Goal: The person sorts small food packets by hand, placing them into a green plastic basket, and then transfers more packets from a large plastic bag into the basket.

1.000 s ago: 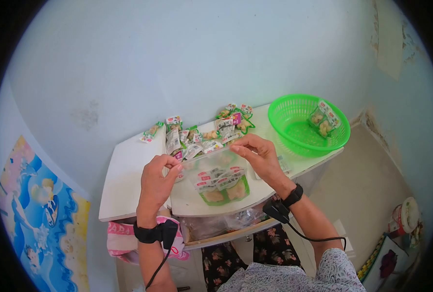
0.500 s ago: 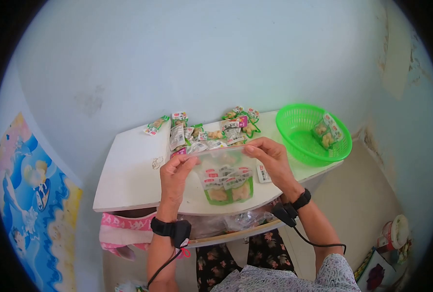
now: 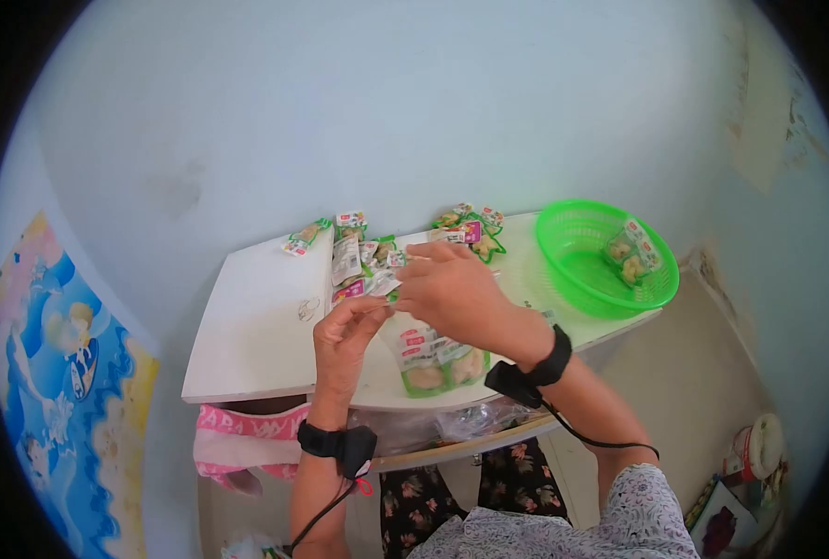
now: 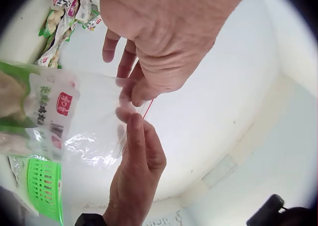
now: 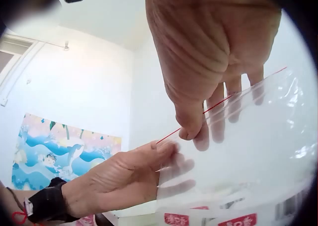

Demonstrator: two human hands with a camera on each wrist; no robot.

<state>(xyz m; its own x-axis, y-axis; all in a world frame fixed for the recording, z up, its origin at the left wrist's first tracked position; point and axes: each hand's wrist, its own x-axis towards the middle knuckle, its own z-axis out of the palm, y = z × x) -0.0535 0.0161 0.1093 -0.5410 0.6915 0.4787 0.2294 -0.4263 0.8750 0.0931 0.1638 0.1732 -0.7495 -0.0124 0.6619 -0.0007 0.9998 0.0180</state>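
A clear zip bag (image 4: 92, 121) with a red seal line (image 5: 218, 106) hangs between my two hands over the table. Snack packets (image 3: 442, 365) with green bottoms and pale contents stand inside it. At one end of the seal my left hand (image 3: 343, 337) pinches the bag's top edge between thumb and fingers. Close beside it, my right hand (image 3: 461, 296) pinches the seal with thumb and forefinger; its other fingers extend behind the plastic in the right wrist view. In the head view the right hand covers much of the bag's upper part.
Loose snack packets (image 3: 347, 261) lie along the back of the white table (image 3: 247, 326). A green basket (image 3: 552, 265) with packets in it stands at the right edge. Below the tabletop, an open drawer (image 3: 414, 460) holds clear plastic, and a pink-white towel (image 3: 247, 438) hangs left.
My right hand has moved left from the far end of the bag's top edge to beside my left hand. The left hand keeps its pinch and has shifted slightly right.
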